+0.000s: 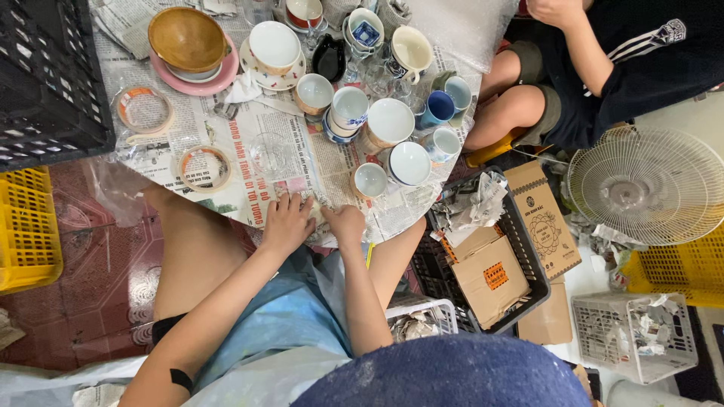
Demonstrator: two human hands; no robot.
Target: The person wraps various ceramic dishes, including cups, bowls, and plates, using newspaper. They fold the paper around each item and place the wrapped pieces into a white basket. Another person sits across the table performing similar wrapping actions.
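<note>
Both hands, left hand [286, 223] and right hand [347, 222], press closed onto a small paper-wrapped bundle [319, 213] at the near edge of the newspaper sheet [249, 132] (cups crowd beyond), seemingly mid-wrap, so the loose paper likely needs tucking next.

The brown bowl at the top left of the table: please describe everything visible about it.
The brown bowl is round, deep and glossy, ochre inside with a darker rim, perhaps glazed ceramic or wood. It looks empty and sits upright, slightly tilted, on a pale dish stacked on a pink plate. The stack rests on the newspaper, beside a black crate. No hand touches it.
</note>
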